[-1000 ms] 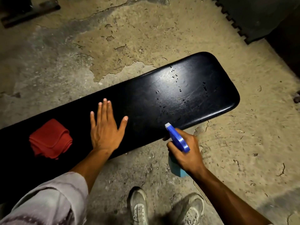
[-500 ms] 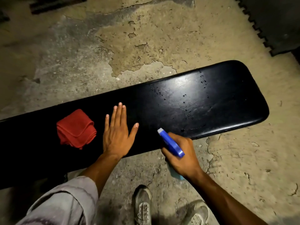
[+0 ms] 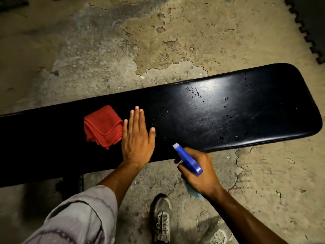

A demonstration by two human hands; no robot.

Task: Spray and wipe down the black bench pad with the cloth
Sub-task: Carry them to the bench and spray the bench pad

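Observation:
The long black bench pad [image 3: 237,110] runs across the view, with scattered droplets on its shiny right half. A folded red cloth [image 3: 102,126] lies on the pad left of centre. My left hand [image 3: 137,138] rests flat on the pad, fingers spread, its little-finger edge touching the cloth's right side. My right hand [image 3: 198,171] grips a spray bottle [image 3: 189,160] with a blue trigger head and a pale blue body at the pad's near edge. The white nozzle points up and left over the pad.
Cracked, patchy concrete floor [image 3: 158,41] surrounds the bench. Black interlocking rubber mats [image 3: 309,20] lie at the top right. My two grey shoes [image 3: 162,219] stand on the floor below the pad, and my grey trouser knee [image 3: 79,219] is at the lower left.
The view has swung left, so the pad and cloth sit further right in frame. My left hand has closed in on the cloth and now touches it. More droplets speckle the pad's middle.

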